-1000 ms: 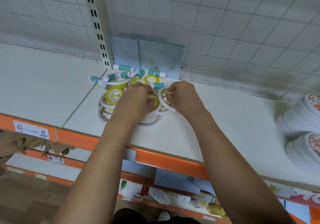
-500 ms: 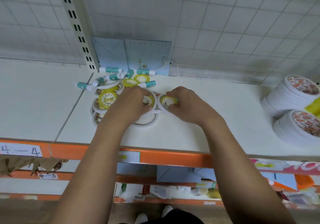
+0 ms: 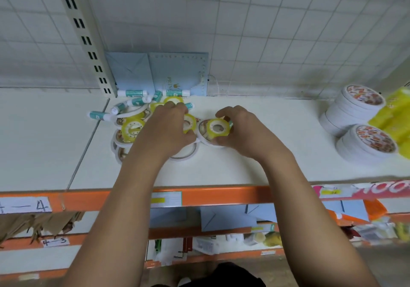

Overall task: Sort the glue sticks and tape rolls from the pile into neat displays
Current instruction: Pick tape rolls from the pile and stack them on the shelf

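Observation:
A pile of yellow and white tape rolls [image 3: 132, 129] and teal-and-white glue sticks [image 3: 132, 93] lies on the white shelf [image 3: 255, 164] near the back wall. My right hand [image 3: 241, 131] grips a small yellow tape roll [image 3: 218, 128], held over a white tape roll [image 3: 205, 134] at the pile's right side. My left hand [image 3: 168, 129] lies on the pile, its fingers curled round another yellow tape roll [image 3: 189, 123]. One glue stick [image 3: 98, 115] lies apart at the pile's left.
Two stacks of wide white tape rolls [image 3: 357, 111] stand at the shelf's right, beside a yellow package [image 3: 392, 113]. Blue envelopes [image 3: 162, 73] lean on the wire grid wall. A slotted upright post [image 3: 86, 35] stands at back left. The orange shelf edge [image 3: 210, 195] runs along the front.
My right hand has drawn a yellow tape roll rightward out of the pile. The left hand stays on the pile. The view has shifted, showing more of the stacks at right.

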`<state>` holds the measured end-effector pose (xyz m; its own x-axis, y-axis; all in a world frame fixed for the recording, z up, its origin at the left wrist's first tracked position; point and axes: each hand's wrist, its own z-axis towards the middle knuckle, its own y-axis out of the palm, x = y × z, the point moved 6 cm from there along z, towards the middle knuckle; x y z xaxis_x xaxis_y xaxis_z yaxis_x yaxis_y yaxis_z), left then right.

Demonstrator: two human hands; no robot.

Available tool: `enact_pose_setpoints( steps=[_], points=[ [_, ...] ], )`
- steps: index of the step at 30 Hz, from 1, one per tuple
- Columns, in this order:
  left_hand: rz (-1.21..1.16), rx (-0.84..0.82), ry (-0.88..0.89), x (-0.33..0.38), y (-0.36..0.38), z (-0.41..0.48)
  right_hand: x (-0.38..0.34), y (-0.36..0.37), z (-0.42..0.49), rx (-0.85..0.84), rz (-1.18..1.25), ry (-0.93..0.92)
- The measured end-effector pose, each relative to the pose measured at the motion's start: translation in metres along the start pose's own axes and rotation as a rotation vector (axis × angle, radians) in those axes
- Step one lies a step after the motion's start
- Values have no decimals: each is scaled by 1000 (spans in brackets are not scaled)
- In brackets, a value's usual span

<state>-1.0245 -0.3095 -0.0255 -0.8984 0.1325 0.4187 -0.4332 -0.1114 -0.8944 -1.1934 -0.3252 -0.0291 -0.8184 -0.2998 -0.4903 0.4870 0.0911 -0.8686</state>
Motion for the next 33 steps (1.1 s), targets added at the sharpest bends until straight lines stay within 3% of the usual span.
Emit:
enact_pose_setpoints(
  steps=[7,18,26,33],
  points=[
    [-105,-63,205,85,24,11,50,-48,-44,80,-1,120],
    [-222,-152,518,282,88,25,198,-162,-144,302,-57,392],
    [-263,-106,526,398,139,46,307,-235,-171,351,-85,387],
    [-280,-58,499,451,175,66,378,-268,-160,345,-69,372]
  ],
)
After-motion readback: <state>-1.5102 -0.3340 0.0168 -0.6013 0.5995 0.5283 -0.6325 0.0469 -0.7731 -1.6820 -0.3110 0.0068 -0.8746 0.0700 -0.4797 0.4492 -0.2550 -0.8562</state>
